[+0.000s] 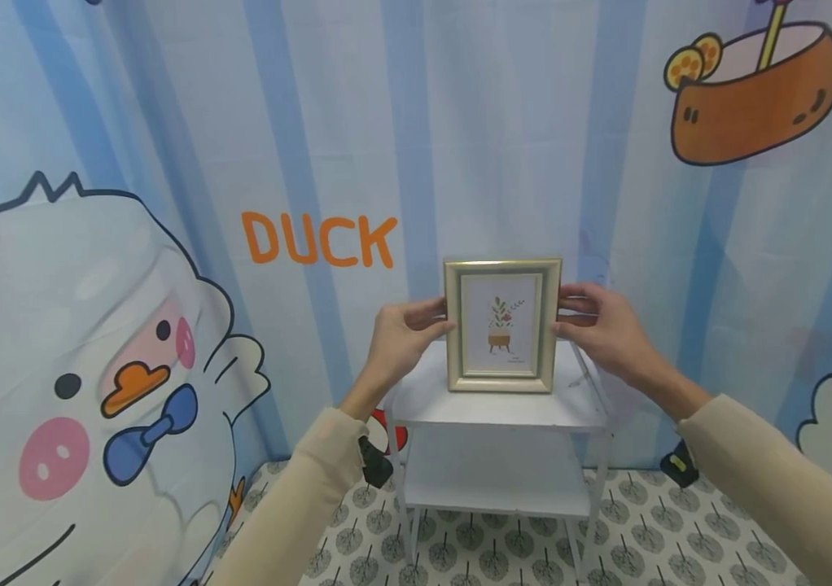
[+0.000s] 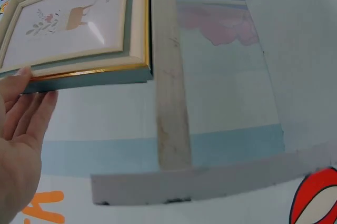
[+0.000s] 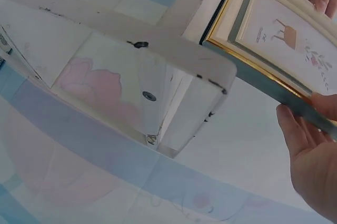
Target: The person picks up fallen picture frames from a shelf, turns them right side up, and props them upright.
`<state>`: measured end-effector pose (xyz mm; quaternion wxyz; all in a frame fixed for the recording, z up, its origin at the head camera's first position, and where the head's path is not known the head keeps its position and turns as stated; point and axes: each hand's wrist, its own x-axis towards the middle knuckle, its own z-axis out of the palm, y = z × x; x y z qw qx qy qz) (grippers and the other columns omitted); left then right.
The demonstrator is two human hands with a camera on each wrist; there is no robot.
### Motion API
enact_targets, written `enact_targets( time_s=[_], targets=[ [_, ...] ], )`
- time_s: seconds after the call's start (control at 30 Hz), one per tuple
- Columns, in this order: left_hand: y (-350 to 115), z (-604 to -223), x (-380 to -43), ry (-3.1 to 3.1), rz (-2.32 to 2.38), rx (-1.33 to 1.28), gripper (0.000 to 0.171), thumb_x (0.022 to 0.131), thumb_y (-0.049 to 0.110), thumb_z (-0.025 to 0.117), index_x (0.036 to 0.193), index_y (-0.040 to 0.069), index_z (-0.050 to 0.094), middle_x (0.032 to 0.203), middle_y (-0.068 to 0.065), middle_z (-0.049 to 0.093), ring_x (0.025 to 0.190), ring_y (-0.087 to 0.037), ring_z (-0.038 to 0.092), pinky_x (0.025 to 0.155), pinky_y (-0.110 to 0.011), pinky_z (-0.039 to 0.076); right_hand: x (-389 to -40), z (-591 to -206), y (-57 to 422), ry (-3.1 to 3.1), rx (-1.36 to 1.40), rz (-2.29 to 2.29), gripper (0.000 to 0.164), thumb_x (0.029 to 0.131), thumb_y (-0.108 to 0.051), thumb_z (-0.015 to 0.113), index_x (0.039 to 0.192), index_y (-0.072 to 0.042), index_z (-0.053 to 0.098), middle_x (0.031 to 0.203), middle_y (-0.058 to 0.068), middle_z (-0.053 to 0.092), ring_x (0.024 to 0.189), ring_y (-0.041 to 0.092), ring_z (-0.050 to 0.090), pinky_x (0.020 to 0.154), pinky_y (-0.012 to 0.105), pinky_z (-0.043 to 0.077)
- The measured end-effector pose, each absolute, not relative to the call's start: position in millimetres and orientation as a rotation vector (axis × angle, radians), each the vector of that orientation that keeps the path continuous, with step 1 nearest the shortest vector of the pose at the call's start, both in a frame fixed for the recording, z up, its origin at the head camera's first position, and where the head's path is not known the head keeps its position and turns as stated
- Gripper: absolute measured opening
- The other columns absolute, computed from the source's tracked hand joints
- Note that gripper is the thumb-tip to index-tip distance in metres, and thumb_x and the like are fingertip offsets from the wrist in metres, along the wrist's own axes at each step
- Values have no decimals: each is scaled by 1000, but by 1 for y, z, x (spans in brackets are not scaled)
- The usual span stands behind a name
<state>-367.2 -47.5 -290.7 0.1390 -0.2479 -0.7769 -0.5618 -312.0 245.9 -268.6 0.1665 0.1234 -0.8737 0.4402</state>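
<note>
A gold-edged picture frame (image 1: 454, 358) with a print of a potted plant stands upright over the top shelf of a small white rack (image 1: 423, 399). My left hand (image 1: 405, 332) grips its left edge, thumb toward the front and fingers behind. On the opposite edge my right hand (image 1: 606, 330) pinches it the same way. In the left wrist view the left hand (image 2: 23, 124) holds the frame's side, the thumb on the front rim. The right wrist view has the right hand (image 3: 316, 161) at the other side, with the frame's lower edge close to the rack's top.
The rack has a lower shelf (image 1: 492, 472) and thin legs on a floor (image 1: 460, 545) patterned with grey trees. Close behind it hangs a blue-striped curtain (image 1: 504, 146) printed with a duck and the word DUCK.
</note>
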Motion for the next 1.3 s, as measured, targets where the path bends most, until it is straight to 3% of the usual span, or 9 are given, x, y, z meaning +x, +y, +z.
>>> enact_targets(
  time_s=[0.3,0.67,1.07,1.3],
  targets=[
    [-55,-298,-369,-2272,-1620,-802,40,100,31,73,139,19,70,133,-3,75,114,-18,77,107,-43,58,-294,-268,233,-2448,267,1139,52,99,-8,70,147,3,55,140,27,66,123,45,70,102,54,59],
    [-52,-296,-367,-2272,-1577,-793,41,100,29,75,135,9,72,129,-8,77,109,-19,79,104,-43,60,-282,-259,216,-2588,230,1158,64,104,-13,55,162,1,34,160,26,48,145,46,52,118,56,46],
    [-58,-297,-363,-2227,-1635,-829,36,97,25,78,131,12,74,127,-8,78,115,-22,77,105,-45,60,-292,-251,212,-2582,196,1342,64,104,-11,45,164,3,26,164,25,42,152,43,44,122,52,42],
    [-61,-296,-363,-2229,-1686,-912,40,96,22,79,133,8,72,130,-13,76,122,-28,74,105,-42,60,-304,-252,213,-2568,238,1370,63,104,-12,44,163,6,27,163,26,43,151,45,45,121,54,44]
  ],
)
